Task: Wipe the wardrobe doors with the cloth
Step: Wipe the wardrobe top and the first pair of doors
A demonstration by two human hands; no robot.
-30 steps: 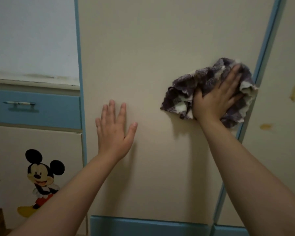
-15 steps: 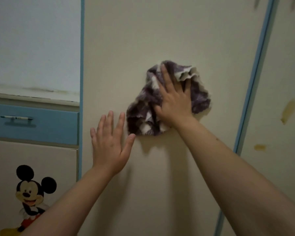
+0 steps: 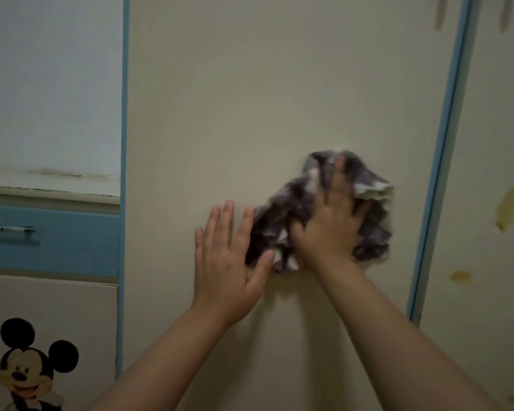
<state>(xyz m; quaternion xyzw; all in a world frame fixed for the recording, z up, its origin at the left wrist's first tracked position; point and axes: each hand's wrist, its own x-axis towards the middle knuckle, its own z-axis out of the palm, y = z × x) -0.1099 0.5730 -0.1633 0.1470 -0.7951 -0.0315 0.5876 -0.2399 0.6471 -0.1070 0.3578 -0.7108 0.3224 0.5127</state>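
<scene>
Cream wardrobe door (image 3: 279, 84) fills the middle of the frame; it is big, flat and plain. A blue strip (image 3: 439, 161) runs down its right side; past the strip, at the right of the frame, is another cream door (image 3: 493, 114). That door has a long yellow stain (image 3: 509, 207) on it, and a small yellow spot (image 3: 460, 275) sits lower down and a bit to the left.

The cloth (image 3: 285, 215) is on the big door, right of the middle of the frame; it is purple and white and all bunched up. The right hand (image 3: 330, 226) lies on top of the cloth and presses it to the door; its fingers point up and look straight, but they are blurry. The left hand (image 3: 226, 262) is flat on the bare door just left of the cloth; its fingers are straight and a little apart, and it holds nothing. Its thumb is right at the cloth's lower left edge; I cannot tell if they touch. The two hands are side by side, close but not touching.

At the left of the frame is a blue drawer (image 3: 72, 241) with a thin handle (image 3: 8, 229); a cartoon mouse sticker (image 3: 27, 372) is in the lower left corner; a pale wall (image 3: 48, 84) is in the upper left.
</scene>
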